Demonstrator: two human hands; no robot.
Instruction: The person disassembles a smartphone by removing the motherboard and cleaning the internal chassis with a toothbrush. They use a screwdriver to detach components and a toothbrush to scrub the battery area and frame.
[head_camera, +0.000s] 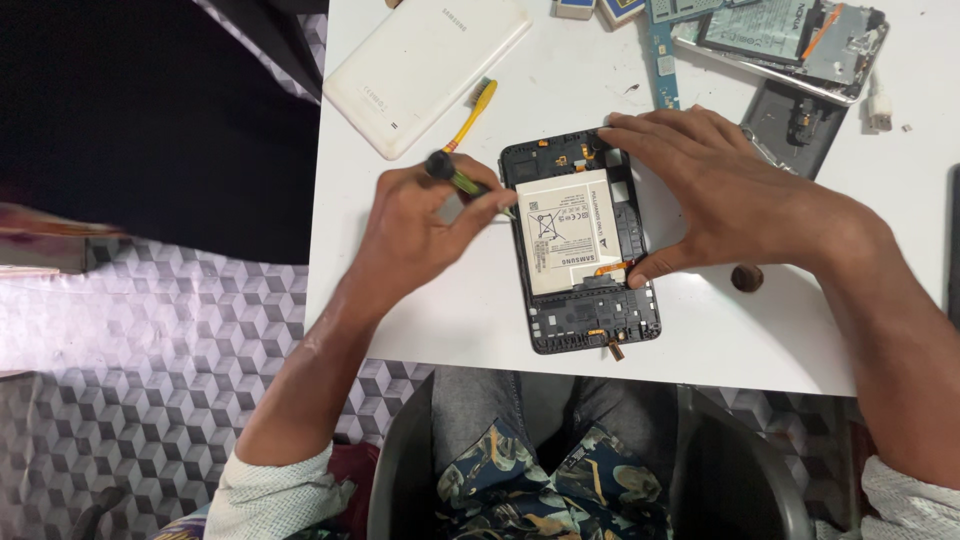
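Pinched between the thumb and fingers of the left hand (415, 225), a small screwdriver (462, 180) with a black cap and green shaft is held in a closed grip, its tip pointing right toward the left edge of an opened tablet (585, 245). The tablet lies at the centre of the frame on the white counter (700, 330), back cover off, its long axis running from the top of the frame to the bottom, with a pale rectangular battery (563, 230) filling its middle. It sits just right of the screwdriver grip, so the tool's tip meets the frame beside the battery's upper left corner.

The right hand (720, 195) holds no tool; it presses flat across the tablet's right side, fingertips at the upper right corner and thumb near the lower right, bracing it against the counter. Both hands touch the tablet.

Further out, a yellow-handled brush (475, 110) lies just above the left hand, and a white back cover (425, 65) rests in the upper left. Other dismantled devices (790, 40) crowd the upper right, and a small dark round knob (747, 277) sits below the right wrist.
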